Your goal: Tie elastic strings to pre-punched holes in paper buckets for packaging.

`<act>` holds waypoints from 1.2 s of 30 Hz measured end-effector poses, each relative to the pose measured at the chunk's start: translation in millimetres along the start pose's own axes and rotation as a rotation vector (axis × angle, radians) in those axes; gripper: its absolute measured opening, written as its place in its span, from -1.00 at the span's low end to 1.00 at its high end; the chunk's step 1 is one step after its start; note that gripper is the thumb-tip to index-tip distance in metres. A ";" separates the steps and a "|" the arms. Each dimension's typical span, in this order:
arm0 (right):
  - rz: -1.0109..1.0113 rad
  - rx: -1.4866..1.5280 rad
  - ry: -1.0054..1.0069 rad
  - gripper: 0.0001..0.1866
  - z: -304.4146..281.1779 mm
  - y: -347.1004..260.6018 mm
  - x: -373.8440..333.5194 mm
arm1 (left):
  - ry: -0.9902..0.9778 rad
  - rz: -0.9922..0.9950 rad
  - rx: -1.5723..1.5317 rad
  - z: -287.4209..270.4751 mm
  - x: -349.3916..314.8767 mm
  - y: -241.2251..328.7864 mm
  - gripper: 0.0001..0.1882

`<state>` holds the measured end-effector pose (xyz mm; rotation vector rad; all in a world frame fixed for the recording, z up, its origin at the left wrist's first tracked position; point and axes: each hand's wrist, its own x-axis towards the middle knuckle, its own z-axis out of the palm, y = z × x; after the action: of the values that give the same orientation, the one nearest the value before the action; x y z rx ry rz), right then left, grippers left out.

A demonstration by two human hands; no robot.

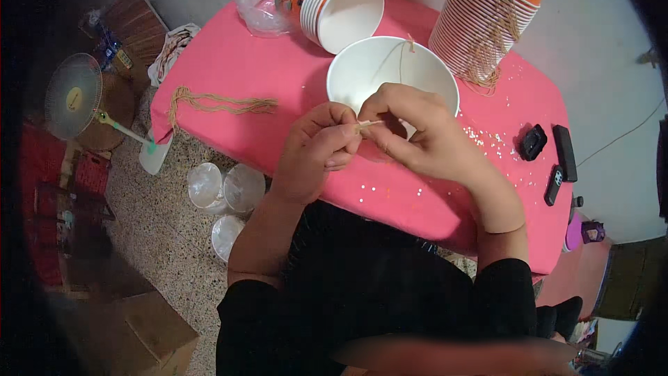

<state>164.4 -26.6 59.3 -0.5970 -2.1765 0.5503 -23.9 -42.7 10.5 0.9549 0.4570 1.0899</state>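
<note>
My left hand (312, 153) and my right hand (428, 132) meet in front of a large white paper bucket (355, 63). Both are closed in a pinch at the fingertips, on a short bit of pale twine (371, 124) that shows between them. A thin string (401, 63) hangs down inside the bucket from a small knot at its far rim. Most of the bucket's near side is hidden behind my hands. To the left, a loose bundle of tan twine (223, 104) lies across the pink tablecloth (278, 69).
A tall stack of paper buckets (463, 28) with twine draped over it stands back right. Nested buckets (351, 14) lie tipped beside a clear plastic bag (261, 0). White paper dots, a black dish (533, 142) and a remote (554, 185) are at right. Clear tubs (243, 186) stand on the floor.
</note>
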 end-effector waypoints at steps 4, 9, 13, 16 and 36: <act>0.038 0.030 0.008 -0.89 -3.2 -5.9 1.4 | 0.020 0.013 0.016 0.9 0.6 -0.2 -0.96; -0.230 -0.188 0.051 -0.84 -1.1 9.2 0.2 | 0.021 0.059 0.005 2.7 0.9 -1.2 -0.97; -0.276 -0.401 0.083 -0.81 -4.0 9.5 -0.6 | 0.085 0.068 0.094 7.1 -1.1 0.3 -0.94; -0.321 -0.513 0.105 -0.77 -6.9 10.7 1.4 | 0.178 0.134 0.351 8.1 -1.6 -2.2 -0.92; -0.315 -0.649 0.057 -0.72 -17.1 10.9 0.5 | 0.261 0.646 0.717 8.2 -0.4 -10.5 -0.87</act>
<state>180.1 -14.5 63.5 -0.5700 -2.3207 -0.3555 -12.4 -48.0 6.1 1.6693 0.8147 1.6945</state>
